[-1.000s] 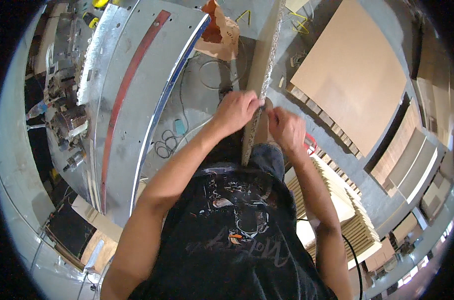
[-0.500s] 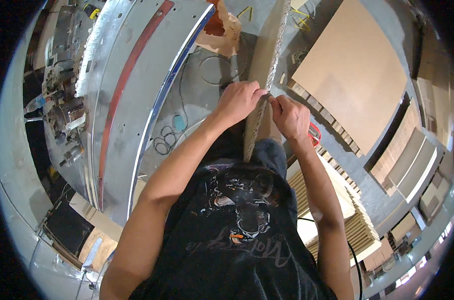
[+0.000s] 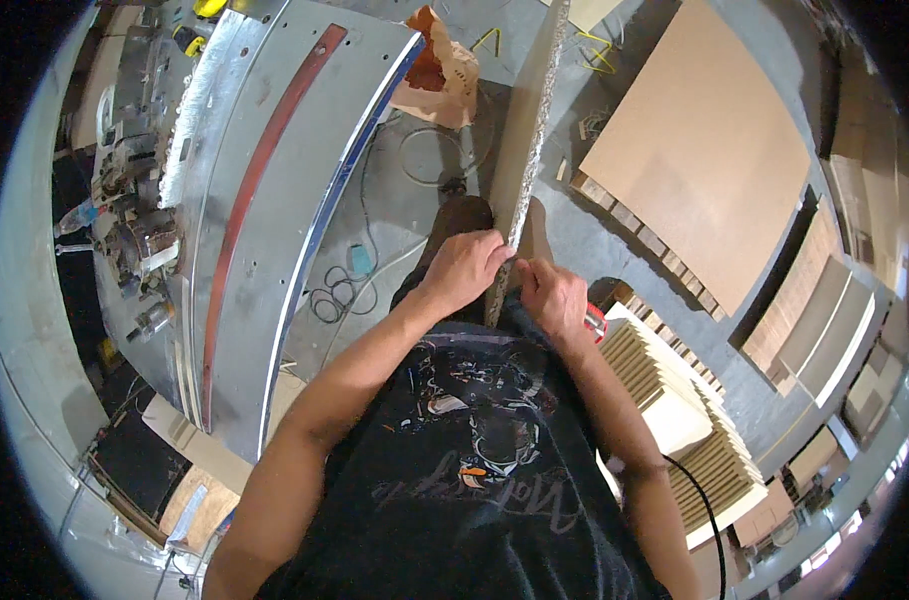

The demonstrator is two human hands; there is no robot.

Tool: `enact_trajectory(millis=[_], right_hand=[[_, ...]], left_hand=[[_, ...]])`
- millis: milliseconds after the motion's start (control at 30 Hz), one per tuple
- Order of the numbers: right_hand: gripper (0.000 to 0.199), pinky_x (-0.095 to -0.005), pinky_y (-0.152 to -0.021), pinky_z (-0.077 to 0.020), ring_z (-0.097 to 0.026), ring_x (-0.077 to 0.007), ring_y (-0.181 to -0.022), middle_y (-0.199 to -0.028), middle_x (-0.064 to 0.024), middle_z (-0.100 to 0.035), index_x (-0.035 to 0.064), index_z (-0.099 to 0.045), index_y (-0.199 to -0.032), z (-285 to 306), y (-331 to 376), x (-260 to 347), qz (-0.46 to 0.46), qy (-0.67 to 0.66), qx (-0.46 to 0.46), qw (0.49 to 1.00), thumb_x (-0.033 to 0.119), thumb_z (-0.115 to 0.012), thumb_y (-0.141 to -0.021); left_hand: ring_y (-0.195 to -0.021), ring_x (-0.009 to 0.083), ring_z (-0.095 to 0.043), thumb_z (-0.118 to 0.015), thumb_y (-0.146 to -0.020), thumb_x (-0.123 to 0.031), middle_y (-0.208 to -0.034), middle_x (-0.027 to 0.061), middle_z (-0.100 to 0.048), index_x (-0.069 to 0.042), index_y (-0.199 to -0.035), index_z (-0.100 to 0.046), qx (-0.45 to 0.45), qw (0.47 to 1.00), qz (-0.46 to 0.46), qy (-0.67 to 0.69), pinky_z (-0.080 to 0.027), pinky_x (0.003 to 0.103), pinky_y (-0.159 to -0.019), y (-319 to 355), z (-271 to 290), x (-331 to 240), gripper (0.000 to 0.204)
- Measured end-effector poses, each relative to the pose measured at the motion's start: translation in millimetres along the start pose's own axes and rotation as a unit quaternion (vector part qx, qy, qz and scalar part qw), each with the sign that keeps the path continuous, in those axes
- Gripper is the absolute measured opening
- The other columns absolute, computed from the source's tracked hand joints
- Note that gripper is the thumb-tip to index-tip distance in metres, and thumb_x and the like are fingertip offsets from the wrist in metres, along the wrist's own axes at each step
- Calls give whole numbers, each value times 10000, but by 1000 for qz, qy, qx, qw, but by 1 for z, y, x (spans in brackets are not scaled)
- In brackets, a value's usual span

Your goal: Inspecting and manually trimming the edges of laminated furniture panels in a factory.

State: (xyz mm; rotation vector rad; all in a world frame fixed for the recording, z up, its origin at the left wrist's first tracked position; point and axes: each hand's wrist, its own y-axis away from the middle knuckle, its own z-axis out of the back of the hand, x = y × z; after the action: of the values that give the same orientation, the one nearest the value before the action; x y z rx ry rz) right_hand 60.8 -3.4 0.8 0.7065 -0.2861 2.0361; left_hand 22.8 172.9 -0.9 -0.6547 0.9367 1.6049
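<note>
My left hand (image 3: 461,272) and right hand (image 3: 554,297) both pinch the raw edge of the upright board (image 3: 522,150). The metal machine table (image 3: 264,190) lies left of it, and a stack of cut panels (image 3: 674,400) sits to its right.

Metal machine table (image 3: 274,200): 10 o'clock.
Brown board (image 3: 704,150): 2 o'clock.
Stacked panels (image 3: 694,420): 4 o'clock.
Crumpled paper bag (image 3: 439,70): 12 o'clock.
</note>
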Motion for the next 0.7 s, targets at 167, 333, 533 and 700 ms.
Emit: enact_trajectory(millis=[167, 333, 533, 700], right_hand=[[242, -458, -516, -474, -613, -355, -578, -655, -157, -619, 84, -623, -774, 15, -30, -5, 4, 10, 11, 1000, 296, -625, -891], [258, -463, -515, -470, -610, -358, -578, -644, -149, -616, 86, -621, -786, 17, -79, -10, 49, 40, -20, 998, 318, -612, -896], [258, -433, -503, -459, -592, -354, -566, -641, -149, -601, 58, -593, -704, 10, -57, -6, 36, 33, -18, 999, 251, -662, -862], [262, -461, -496, -460, -603, -358, -567, -628, -149, -605, 83, -573, -760, 5, -35, -7, 27, 23, 0, 999, 301, -630, -895]], left_hand=[[-696, 406, -607, -627, -902, -214, -720, 194, -612, -18, -765, -548, -52, 997, -32, -36, -458, 480, -589, -24, 12, -5, 252], [-694, 415, -614, -614, -912, -242, -722, 210, -621, -17, -757, -575, -66, 993, -49, -84, -480, 484, -590, -64, 23, -2, 276], [-694, 429, -592, -624, -907, -210, -712, 221, -598, -6, -776, -578, -38, 998, -22, -48, -453, 472, -578, -49, 16, 3, 247], [-693, 427, -584, -613, -911, -193, -732, 208, -594, 2, -784, -551, -47, 998, -33, -14, -445, 474, -579, -29, 6, 4, 241]])
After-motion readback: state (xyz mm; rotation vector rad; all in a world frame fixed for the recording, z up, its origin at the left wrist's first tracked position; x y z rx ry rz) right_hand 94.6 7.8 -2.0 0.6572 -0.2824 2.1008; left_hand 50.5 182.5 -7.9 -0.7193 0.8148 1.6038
